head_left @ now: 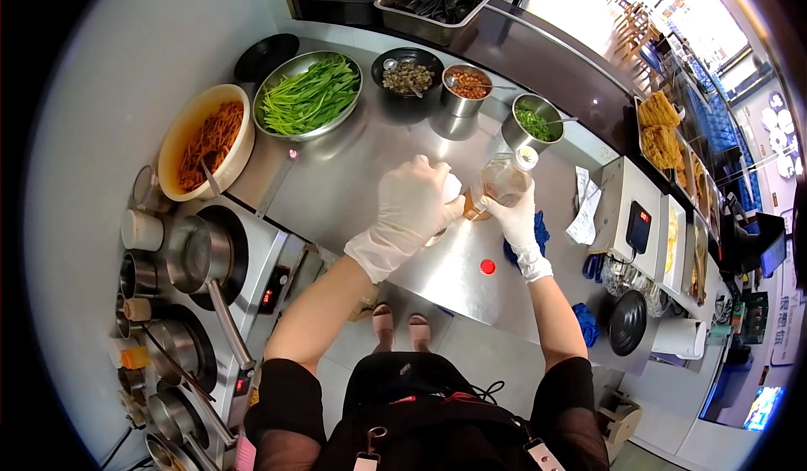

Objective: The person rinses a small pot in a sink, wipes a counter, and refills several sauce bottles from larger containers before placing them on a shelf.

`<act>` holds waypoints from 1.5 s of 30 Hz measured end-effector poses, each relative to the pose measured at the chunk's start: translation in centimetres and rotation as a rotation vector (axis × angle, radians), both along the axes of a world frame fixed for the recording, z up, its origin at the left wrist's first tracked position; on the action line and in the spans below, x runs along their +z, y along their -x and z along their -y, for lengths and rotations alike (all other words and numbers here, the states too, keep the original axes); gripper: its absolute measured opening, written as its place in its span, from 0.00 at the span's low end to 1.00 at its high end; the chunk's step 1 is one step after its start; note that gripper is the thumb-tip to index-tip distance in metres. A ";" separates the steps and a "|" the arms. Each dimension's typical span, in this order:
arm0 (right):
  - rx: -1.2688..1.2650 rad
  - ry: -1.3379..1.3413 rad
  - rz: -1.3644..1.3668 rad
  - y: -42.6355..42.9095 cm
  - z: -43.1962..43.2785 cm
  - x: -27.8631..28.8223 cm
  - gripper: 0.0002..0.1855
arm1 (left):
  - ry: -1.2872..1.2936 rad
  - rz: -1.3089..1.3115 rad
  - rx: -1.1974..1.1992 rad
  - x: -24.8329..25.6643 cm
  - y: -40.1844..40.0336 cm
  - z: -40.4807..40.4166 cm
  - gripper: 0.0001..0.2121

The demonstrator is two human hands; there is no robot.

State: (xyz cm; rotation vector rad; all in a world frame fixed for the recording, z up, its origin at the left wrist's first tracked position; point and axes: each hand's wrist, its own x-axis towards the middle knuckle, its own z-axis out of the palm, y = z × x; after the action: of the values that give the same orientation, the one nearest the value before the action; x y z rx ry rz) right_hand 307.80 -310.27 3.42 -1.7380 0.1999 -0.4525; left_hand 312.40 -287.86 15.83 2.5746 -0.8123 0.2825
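Note:
Both of my hands wear white gloves over a stainless steel table [353, 175]. My right hand [520, 216] is closed around a clear bottle [504, 178] with a white cap and some amber liquid, tilted over the table. My left hand [413, 203] has its fingers curled at a white, rounded thing [451, 187], mostly hidden by the glove; its kind cannot be told. Part of a small metal rim [435, 238] shows below the left hand. A blue cloth [541, 234] lies behind the right wrist, and a red round spot [487, 267] is on the table.
Along the back stand a bowl of green vegetables [309, 96], a black bowl [408, 71], a metal pot of peanuts [466, 86] and a pot of chopped greens [536, 121]. A tub of orange shreds [208, 143] and handled saucepans [200, 253] are left; paper slips [586, 206] lie right.

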 end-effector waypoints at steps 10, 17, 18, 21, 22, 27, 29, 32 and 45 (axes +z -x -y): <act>-0.050 -0.013 -0.018 -0.1 -0.7 -2.3 0.53 | -0.065 -0.050 -0.102 -2.3 0.1 0.3 0.19; 0.003 -0.077 -0.045 0.3 -1.0 -1.6 0.56 | -0.079 -0.006 -0.215 -3.0 -0.1 -0.3 0.21; 0.006 -0.081 -0.043 0.4 -1.0 -1.5 0.56 | -0.097 -0.016 -0.225 -2.9 -0.1 -0.4 0.23; -0.003 -0.032 -0.073 0.7 -1.3 -0.8 0.57 | -0.121 -0.041 -0.246 -3.0 -0.3 -0.7 0.28; -0.009 -0.006 -0.090 0.7 -1.5 -0.5 0.58 | -0.125 -0.049 -0.251 -3.1 -0.3 -0.9 0.30; -0.063 0.254 -0.046 2.1 0.8 -1.7 0.57 | 0.010 -0.135 -0.271 -3.8 -0.1 -1.8 0.41; -0.122 0.303 -0.011 3.5 -0.1 0.1 0.53 | 0.233 -0.224 -0.252 -4.8 -0.1 -3.4 0.44; -0.203 0.365 0.114 6.3 -1.7 4.3 0.36 | 0.471 -0.359 -0.135 -7.6 0.0 -6.5 0.46; 0.884 1.237 -0.112 -1.7 -9.3 15.5 0.26 | 0.566 -0.336 -0.056 -21.1 2.9 -1.8 0.38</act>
State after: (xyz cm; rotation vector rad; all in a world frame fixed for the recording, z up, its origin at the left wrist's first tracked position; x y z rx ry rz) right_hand 309.53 -300.93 18.95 -2.7746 -0.9419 0.2817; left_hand 309.46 -286.08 -5.31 1.9916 -0.5750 0.0452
